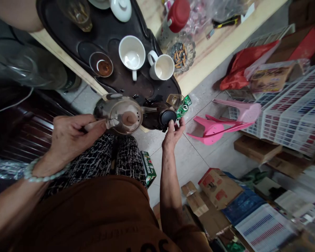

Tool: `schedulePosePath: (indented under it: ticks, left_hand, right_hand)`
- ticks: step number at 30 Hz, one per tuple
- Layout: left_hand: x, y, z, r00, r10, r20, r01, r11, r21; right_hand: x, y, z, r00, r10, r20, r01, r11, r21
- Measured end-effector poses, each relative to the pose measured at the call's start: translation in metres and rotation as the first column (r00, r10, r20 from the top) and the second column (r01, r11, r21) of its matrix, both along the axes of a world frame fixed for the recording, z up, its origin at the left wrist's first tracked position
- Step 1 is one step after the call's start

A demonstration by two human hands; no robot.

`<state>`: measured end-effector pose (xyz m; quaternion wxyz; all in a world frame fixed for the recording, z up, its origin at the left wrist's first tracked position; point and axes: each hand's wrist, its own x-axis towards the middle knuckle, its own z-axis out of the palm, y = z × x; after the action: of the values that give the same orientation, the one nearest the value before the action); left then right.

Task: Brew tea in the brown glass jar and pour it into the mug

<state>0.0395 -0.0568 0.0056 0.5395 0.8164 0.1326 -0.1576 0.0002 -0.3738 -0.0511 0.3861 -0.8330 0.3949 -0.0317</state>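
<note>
My left hand (76,134) is closed around the handle of a clear glass teapot (117,120), which is held over the near end of the dark tea tray (149,92). Its spout points right, toward a round black lid (168,118). At that lid is my right hand (173,134), thumb on its edge and fingers curled at its far side; what lies under the lid is hidden. A small glass (174,100) stands just behind it. Two white mugs, one larger (132,52) and one smaller (162,66), and a glass cup with brown liquid (102,65) are on the tray.
On the wooden table are a glass ashtray with cigarette butts (181,52) and a red-topped flask (178,15). Green cans (183,109) show beyond the tray's tip. A pink plastic stool (212,131), cardboard boxes (220,189) and white baskets (291,112) occupy the right side.
</note>
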Motion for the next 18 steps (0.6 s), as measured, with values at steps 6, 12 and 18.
schedulePosePath:
  ticks: [6,12,18]
  left_hand:
    - [-0.020,0.023,0.000,0.996,0.085,0.029,-0.081,0.991,-0.105]
    - [-0.036,0.042,0.000,0.966,0.250,-0.065,-0.255,0.964,-0.079]
    - [-0.065,0.061,-0.007,0.890,0.357,-0.284,-0.360,0.932,0.044]
  right_hand:
    - [-0.003,-0.003,0.014,0.994,-0.089,-0.067,0.099,0.982,0.158]
    - [-0.001,-0.010,0.032,0.996,0.014,-0.092,-0.002,0.992,0.129]
    - [0.005,-0.020,0.048,0.976,0.090,-0.198,-0.077,0.994,0.073]
